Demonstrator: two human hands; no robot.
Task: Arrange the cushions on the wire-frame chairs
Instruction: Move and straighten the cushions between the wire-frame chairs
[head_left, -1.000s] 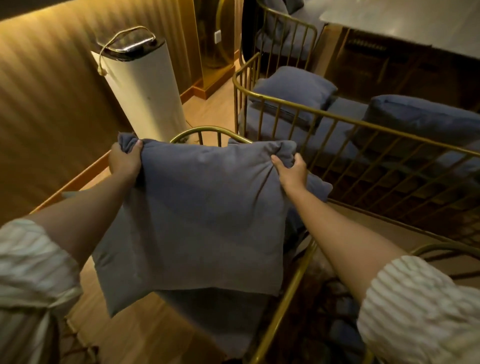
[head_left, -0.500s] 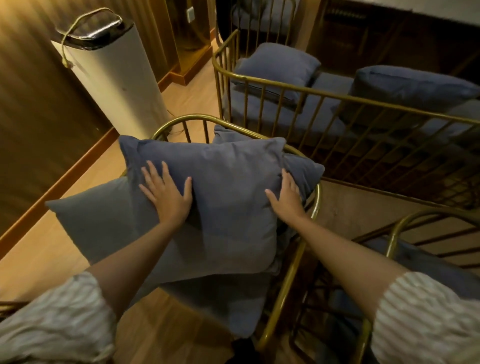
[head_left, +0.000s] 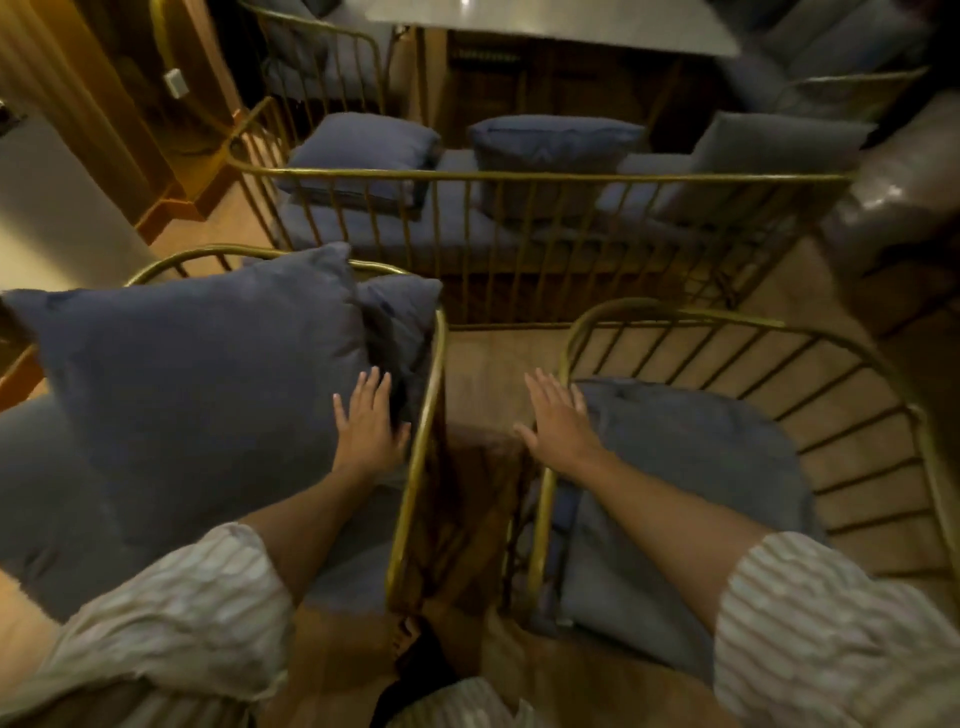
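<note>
A big blue-grey cushion (head_left: 197, 384) leans in the left gold wire-frame chair (head_left: 423, 415), with a second cushion (head_left: 402, 312) tucked behind it. My left hand (head_left: 370, 423) lies flat and open against the big cushion's right edge. The right wire-frame chair (head_left: 675, 317) holds only a flat blue seat pad (head_left: 691, 467). My right hand (head_left: 558, 418) hovers open at the pad's left corner, holding nothing.
A gold wire-frame bench (head_left: 519, 176) stands behind with three blue cushions, one at the left (head_left: 363, 150). A grey table (head_left: 545, 26) is beyond it. A white column (head_left: 57, 208) stands at far left. A narrow floor gap (head_left: 467, 519) separates the two chairs.
Both hands let go of the cushion after setting it in the left chair. My right hand moved across to the right chair's seat pad. The view swung right.
</note>
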